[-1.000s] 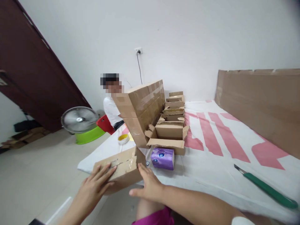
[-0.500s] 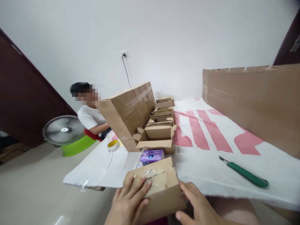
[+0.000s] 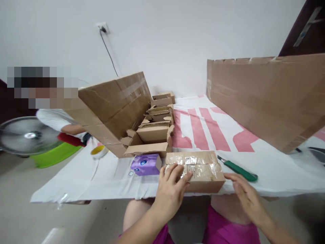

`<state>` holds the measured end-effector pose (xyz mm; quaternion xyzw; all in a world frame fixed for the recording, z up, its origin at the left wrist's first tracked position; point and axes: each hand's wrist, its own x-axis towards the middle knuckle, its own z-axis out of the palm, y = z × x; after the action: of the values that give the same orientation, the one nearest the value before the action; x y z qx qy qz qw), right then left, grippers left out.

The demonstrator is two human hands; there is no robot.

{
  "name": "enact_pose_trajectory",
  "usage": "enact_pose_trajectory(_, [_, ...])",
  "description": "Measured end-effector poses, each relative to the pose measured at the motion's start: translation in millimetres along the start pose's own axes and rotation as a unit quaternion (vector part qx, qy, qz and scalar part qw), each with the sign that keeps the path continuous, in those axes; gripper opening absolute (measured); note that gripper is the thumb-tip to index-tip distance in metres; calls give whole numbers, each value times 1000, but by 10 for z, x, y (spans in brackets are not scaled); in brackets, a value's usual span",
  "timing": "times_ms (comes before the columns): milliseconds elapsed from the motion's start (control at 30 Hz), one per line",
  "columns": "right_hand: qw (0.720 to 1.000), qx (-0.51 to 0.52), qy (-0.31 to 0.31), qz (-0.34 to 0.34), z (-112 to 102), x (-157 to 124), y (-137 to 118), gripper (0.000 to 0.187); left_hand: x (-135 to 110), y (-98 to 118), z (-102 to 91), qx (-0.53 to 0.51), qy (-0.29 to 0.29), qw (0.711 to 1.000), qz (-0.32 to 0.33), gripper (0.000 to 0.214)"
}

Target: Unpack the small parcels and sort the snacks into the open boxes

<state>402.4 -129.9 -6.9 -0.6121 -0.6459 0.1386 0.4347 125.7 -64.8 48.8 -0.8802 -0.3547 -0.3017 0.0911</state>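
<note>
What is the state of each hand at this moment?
Left hand: open, fingers spread on top of the cardboard box.
Right hand: open, at the box's right end.

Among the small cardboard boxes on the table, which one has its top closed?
The box under the left hand, at the near edge of the table: its top is taped closed, while the nearest boxes in the row behind stand open.

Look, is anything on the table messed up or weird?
Yes, a little. The knife lies with its blade bare, near the right hand, which looks risky. The tape on the box under the left hand looks wrinkled instead of smooth. I see nothing spilled.
</note>
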Motion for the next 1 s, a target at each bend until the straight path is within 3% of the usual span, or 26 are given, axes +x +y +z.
enact_pose_trajectory(133, [985,-163,55,-35,-108,242,530,35,-70,-45,23,-37,55,998,-6,32])
enact_pose_trajectory(267, [953,-302,11,-31,-27,326,959,39,-200,-113,114,-61,96,993,-1,35])
enact_pose_trajectory(367, [943,-329,-29,-34,19,339,1089,37,-297,-163,201,-60,116,991,14,37])
enact_pose_trajectory(500, [951,-302,-30,-56,-35,487,1090,35,-362,-185,286,-55,147,987,16,36])
enact_pose_trajectory(633, [960,-264,25,-92,-199,792,769,36,-359,-178,323,-63,173,983,12,33])
enact_pose_trajectory(767, [966,-203,50,-149,-344,1053,30,36,-348,-163,322,-65,188,980,2,30])
enact_pose_trajectory(867, [962,-154,-46,-223,-319,1145,-547,37,-350,-150,312,-63,188,980,-6,30])
enact_pose_trajectory(1000, [917,-109,-192,-333,-98,1191,-1021,40,-354,-141,303,-59,185,981,-10,30])
